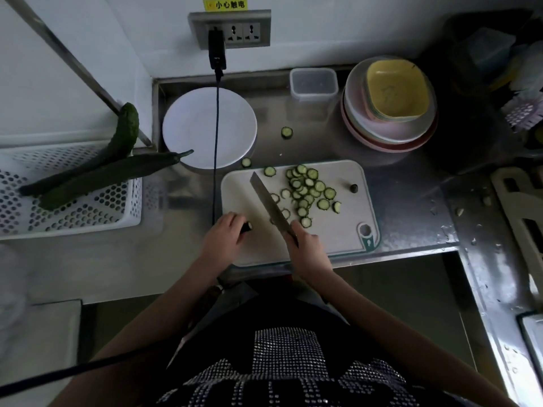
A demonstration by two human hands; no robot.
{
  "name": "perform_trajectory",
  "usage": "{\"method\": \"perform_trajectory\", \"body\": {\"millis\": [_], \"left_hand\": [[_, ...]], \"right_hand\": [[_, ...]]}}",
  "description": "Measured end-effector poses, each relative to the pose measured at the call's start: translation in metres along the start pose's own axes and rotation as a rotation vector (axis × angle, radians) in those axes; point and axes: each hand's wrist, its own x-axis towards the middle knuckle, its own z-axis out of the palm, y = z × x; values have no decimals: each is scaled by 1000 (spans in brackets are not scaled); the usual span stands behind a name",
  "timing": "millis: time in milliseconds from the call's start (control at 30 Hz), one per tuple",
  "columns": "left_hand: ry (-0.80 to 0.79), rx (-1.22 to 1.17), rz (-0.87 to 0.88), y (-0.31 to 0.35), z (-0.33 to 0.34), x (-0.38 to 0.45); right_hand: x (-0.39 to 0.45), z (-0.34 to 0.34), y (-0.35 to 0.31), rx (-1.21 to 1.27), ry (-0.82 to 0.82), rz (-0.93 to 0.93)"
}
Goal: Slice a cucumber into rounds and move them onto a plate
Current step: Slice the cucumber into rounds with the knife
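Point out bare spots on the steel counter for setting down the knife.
Bare stainless steel counter lies right of the white cutting board; more lies between the clear plastic container and the board, with one stray cucumber round. The board's middle is crowded with cucumber slices; the left side holds the white round plate.

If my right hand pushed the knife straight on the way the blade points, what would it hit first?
Probably the stray cucumber round just off the cutting board, then the white plate. The right hand aims the knife up-left; depth is unclear.
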Motion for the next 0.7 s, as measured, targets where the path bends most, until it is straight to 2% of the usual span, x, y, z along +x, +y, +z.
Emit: {"method": "perform_trajectory", "body": {"millis": [167, 400, 533, 700], "left_hand": [[-16, -13, -15, -6, -4, -11], [25, -49, 21, -8, -3, -4], [32, 29, 117, 0, -2, 6], [56, 95, 146, -3, 4, 7]], "right_hand": [[14, 21, -13, 91, -42, 66], [10, -2, 11, 104, 130, 161], [2, -3, 7, 58, 149, 113], [-8, 12, -19, 42, 108, 8]]}}
